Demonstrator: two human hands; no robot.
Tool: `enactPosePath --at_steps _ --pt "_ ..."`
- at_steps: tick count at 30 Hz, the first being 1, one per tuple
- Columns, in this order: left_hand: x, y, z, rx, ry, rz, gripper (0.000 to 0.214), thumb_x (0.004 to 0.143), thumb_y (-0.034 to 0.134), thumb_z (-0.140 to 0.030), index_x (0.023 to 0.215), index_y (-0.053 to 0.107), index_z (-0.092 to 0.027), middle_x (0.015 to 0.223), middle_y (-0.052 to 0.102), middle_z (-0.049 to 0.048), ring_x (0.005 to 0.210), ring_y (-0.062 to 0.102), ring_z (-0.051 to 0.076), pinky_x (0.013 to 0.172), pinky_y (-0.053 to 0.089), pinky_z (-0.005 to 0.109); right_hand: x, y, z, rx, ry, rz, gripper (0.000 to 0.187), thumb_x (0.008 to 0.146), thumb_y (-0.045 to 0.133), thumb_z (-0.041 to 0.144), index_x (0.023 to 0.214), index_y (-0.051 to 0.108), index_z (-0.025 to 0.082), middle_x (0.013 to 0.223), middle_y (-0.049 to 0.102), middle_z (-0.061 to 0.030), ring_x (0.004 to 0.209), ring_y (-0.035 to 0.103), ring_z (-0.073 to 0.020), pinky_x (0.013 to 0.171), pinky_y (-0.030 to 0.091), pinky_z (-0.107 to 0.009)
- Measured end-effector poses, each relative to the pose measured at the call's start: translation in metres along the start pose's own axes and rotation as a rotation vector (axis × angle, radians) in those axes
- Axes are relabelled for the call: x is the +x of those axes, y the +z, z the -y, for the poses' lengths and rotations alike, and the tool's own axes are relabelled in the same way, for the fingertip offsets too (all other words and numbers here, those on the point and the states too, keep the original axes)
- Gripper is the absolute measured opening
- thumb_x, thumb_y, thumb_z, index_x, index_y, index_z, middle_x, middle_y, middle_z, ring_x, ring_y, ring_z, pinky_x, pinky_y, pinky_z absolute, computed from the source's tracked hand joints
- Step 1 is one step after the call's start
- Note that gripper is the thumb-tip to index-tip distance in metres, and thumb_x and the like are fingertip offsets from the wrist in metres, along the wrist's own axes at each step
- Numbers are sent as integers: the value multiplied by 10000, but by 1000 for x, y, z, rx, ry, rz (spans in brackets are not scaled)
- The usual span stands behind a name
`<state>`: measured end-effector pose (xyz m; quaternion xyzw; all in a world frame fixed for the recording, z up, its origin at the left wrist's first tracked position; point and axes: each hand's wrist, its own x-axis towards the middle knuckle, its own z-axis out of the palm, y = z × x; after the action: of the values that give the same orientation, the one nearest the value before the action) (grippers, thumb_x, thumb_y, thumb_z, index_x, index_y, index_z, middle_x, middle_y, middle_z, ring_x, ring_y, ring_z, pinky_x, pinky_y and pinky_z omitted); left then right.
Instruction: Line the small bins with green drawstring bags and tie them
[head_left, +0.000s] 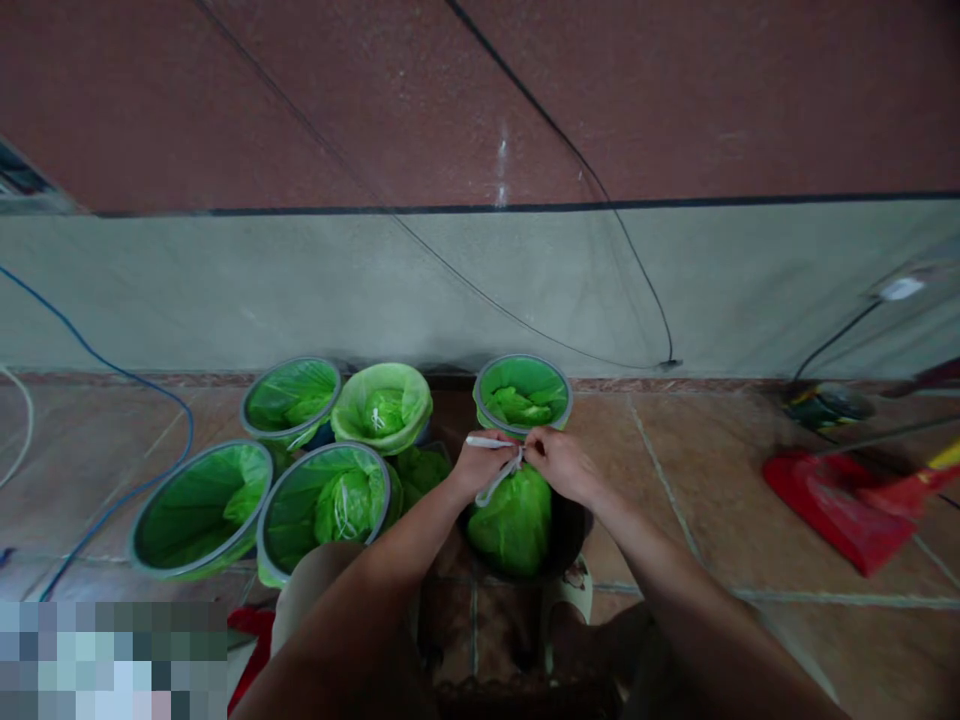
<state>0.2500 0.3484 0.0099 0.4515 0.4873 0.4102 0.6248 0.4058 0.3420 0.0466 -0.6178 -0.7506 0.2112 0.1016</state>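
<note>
A green plastic bag point(516, 520) sits bulging in a dark pot point(574, 530) on the floor in front of me. My left hand point(480, 462) and my right hand point(559, 460) meet over the bag's neck. Both are closed, pinching a white string point(501, 478) that loops at the top of the bag. One end of the string sticks out to the left above my left hand. My forearms reach in from the bottom of the view.
Several buckets lined with green bags point(201, 505) stand to the left and behind, one point(523, 392) just beyond my hands. A red dustpan point(840, 505) lies at right. Cables point(112, 365) run along the tiled floor and wall. A stool point(480, 630) is under me.
</note>
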Motion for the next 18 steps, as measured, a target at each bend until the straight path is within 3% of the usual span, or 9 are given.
enactPosePath --at_steps 9,14,16,18 --pt "-4 -4 7 -130 -57 -21 240 620 787 -312 656 633 -132 603 662 26 518 546 95 522 391 215 0 -3 -7 -239 97 55 232 915 481 290 944 686 184 960 731 -115 874 676 -214 726 426 -284" --pt "-3 -11 7 -81 -107 10 196 618 765 -275 652 641 -127 621 681 41 531 564 104 516 388 211 1 1 -18 -103 114 107 243 912 463 236 930 696 174 931 732 -110 891 677 -212 768 447 -288" --pt "-3 -13 8 -25 -128 -34 172 613 752 -257 648 641 -130 589 670 31 500 542 97 490 362 206 -2 8 -26 -12 74 131 256 865 497 159 1037 687 165 1006 729 -100 927 673 -196 814 456 -279" --pt "-4 -12 11 -20 -150 -67 162 605 748 -248 634 635 -135 553 648 14 475 517 91 474 347 205 -6 17 -33 86 7 161 454 769 598 125 1219 629 176 1152 699 -94 979 665 -193 852 468 -279"
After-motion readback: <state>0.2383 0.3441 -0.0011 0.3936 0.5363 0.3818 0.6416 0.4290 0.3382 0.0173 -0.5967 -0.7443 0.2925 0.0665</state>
